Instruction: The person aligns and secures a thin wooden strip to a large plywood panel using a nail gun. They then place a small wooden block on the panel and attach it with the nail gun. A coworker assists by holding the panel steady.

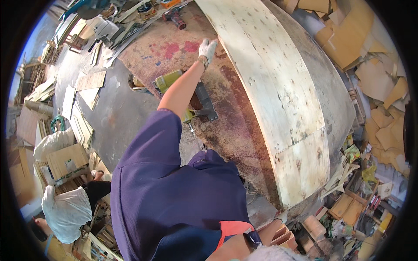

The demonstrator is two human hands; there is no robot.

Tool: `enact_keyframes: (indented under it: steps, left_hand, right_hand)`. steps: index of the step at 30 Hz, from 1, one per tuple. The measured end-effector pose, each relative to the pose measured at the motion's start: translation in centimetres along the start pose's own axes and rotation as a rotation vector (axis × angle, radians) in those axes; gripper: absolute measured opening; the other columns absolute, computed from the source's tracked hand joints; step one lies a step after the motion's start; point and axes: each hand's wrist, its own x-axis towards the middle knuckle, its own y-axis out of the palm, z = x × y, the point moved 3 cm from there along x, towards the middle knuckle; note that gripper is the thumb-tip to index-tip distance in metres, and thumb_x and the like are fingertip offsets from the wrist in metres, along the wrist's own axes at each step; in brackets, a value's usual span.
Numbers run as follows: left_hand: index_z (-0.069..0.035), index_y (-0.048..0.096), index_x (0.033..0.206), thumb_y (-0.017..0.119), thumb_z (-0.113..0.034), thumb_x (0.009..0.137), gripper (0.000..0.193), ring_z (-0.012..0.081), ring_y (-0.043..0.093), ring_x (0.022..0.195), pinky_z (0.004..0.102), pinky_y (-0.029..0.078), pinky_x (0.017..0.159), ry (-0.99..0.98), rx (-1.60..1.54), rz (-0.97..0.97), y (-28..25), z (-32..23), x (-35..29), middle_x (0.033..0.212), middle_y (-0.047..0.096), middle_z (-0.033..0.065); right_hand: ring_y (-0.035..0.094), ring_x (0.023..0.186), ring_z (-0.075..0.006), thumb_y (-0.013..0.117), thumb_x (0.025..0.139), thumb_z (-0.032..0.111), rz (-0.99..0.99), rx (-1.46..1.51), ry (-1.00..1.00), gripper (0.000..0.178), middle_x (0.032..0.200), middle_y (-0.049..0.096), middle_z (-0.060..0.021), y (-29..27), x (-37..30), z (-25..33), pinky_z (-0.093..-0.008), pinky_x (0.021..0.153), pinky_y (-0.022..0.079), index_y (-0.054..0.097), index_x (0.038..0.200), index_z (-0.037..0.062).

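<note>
A long, pale, knotted plywood strip (278, 82) lies lengthwise on a worn brown, red-stained tabletop (174, 45). A seam crosses it toward its near end. My left hand (208, 49), in a white glove, is stretched forward beside the strip's left edge, its fingers apart and nothing visible in them. Whether it touches the edge, I cannot tell. Under my left forearm lies a yellow-green nail gun (168, 81) with a dark magazine, joined to a hose. At the strip's near corner, my right hand (283, 215) shows only in a small part; its fingers are hidden.
A red-and-black power drill (176, 19) lies at the table's far end. Loose boards (82, 124) and a seated person in a pale shirt (67, 213) are on the left. Sheets of brown board (352, 39) pile up at right, with wooden boxes (348, 206) and scraps nearer.
</note>
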Motion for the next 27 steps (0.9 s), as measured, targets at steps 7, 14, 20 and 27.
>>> enact_keyframes:
  steps: [7,14,20,27]
  left_hand:
    - [-0.007,0.059,0.107,0.067,-0.045,0.092,0.042,0.0161,0.055,0.071,0.0347,0.045,0.059,-0.187,-0.319,0.031,4.8,2.2,9.6,0.093,0.060,0.0046]
    - [-0.011,0.062,0.109,0.066,-0.037,0.096,0.030,0.0156,0.056,0.067,0.0348,0.048,0.057,-0.182,-0.455,0.106,5.9,4.1,10.6,0.082,0.061,0.0009]
    - [0.000,0.070,0.108,0.072,-0.036,0.091,0.040,0.0111,0.055,0.069,0.0285,0.047,0.065,-0.071,-0.383,-0.015,5.9,4.3,10.2,0.086,0.066,0.0011]
    - [-0.004,0.065,0.086,0.071,-0.034,0.092,0.032,0.0109,0.052,0.052,0.0273,0.044,0.049,-0.136,-0.436,-0.001,5.6,3.0,8.8,0.070,0.058,0.0004]
  right_hand:
    - [0.061,0.073,-0.0214,0.060,0.091,0.025,0.035,-0.043,0.009,0.022,0.089,0.068,-0.0074,-0.7,1.2,-0.5,-0.0374,0.063,0.045,0.065,0.099,0.0052]
    - [0.058,0.068,-0.0165,0.057,0.094,0.033,0.089,-0.038,0.089,0.026,0.080,0.066,-0.0040,-0.8,4.2,-1.6,-0.0339,0.059,0.042,0.067,0.095,0.0085]
    - [0.060,0.074,-0.0199,0.060,0.094,0.025,-0.082,-0.145,0.053,0.023,0.089,0.066,-0.0065,0.2,0.0,0.2,-0.0339,0.064,0.048,0.066,0.094,0.0026]
    - [0.056,0.054,-0.0151,0.059,0.092,0.022,-0.111,-0.115,0.063,0.019,0.080,0.068,-0.0057,0.7,-3.1,1.9,-0.0301,0.047,0.030,0.065,0.087,0.0052]
